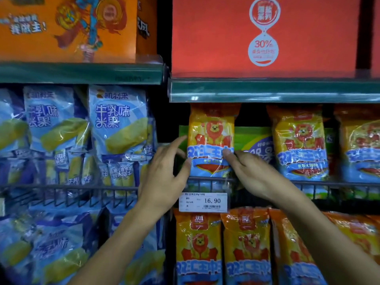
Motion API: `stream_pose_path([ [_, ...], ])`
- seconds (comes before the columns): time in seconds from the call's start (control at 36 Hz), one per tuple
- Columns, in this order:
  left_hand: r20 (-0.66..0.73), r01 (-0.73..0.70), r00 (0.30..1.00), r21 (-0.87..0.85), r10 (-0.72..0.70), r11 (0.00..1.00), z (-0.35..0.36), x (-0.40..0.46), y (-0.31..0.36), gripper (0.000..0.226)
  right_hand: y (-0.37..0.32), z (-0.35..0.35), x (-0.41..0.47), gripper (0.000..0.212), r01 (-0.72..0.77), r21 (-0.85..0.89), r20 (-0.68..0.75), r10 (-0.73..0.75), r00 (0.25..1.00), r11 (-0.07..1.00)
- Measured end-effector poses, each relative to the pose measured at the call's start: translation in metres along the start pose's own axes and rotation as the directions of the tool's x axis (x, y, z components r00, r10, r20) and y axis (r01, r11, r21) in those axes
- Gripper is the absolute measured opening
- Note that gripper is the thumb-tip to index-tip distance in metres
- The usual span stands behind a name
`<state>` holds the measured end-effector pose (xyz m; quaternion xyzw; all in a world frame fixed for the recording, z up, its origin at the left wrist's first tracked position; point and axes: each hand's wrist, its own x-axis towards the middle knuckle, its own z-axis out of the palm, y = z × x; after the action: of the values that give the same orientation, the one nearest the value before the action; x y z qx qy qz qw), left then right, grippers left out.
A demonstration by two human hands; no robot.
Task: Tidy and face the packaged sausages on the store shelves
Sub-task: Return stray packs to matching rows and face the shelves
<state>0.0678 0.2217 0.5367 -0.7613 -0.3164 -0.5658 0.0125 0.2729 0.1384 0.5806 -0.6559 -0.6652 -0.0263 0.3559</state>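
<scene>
fingers (229, 154) of right hand (249, 173) curled onto right edge of lion sausage pack (210, 140), thumb tip pressed on the blue band of its front, rest of fingers tucked behind or beside the pack, can't tell exactly. left hand (164, 171) on the pack's left edge, fingers spread: index stretched up along the edge, thumb touching the lower left corner. pack upright, front facing out, held between both hands at the left end of the right bay's middle shelf, bottom just behind the wire front rail (209, 183). green box (255, 140) directly behind it. two more lion packs (300, 145) upright to the right on the same shelf, gap between them and the held one. price tag (203, 202) reading 16.90 clipped on the rail just below the held pack. row of same lion packs (246, 249) on the shelf underneath. left bay: blue snack bags (119, 122) with yellow puffs on front, stacked leaning behind their own wire rail. top shelf: orange carton (67, 27) at left, red carton (265, 36) with 30% mark at right. green shelf edge strip (267, 91) just above the held pack.
</scene>
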Motion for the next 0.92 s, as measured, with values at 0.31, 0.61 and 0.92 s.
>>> stream_pose_path([
  [0.31,0.081,0.017,0.997,-0.05,-0.013,0.999,-0.001,0.003,-0.008,0.056,0.013,0.011,-0.013,0.092,0.113,-0.132,-0.229,-0.141,0.963,0.985],
  [0.61,-0.031,0.032,0.999,-0.159,-0.037,0.987,0.001,-0.001,0.004,0.067,0.011,0.013,-0.004,0.066,0.18,-0.115,-0.244,-0.204,0.948,0.977],
  [0.92,0.002,-0.027,1.0,-0.027,0.027,0.999,-0.002,-0.008,0.007,0.061,0.017,0.009,-0.01,0.076,0.158,-0.251,-0.076,-0.182,0.98,0.955],
])
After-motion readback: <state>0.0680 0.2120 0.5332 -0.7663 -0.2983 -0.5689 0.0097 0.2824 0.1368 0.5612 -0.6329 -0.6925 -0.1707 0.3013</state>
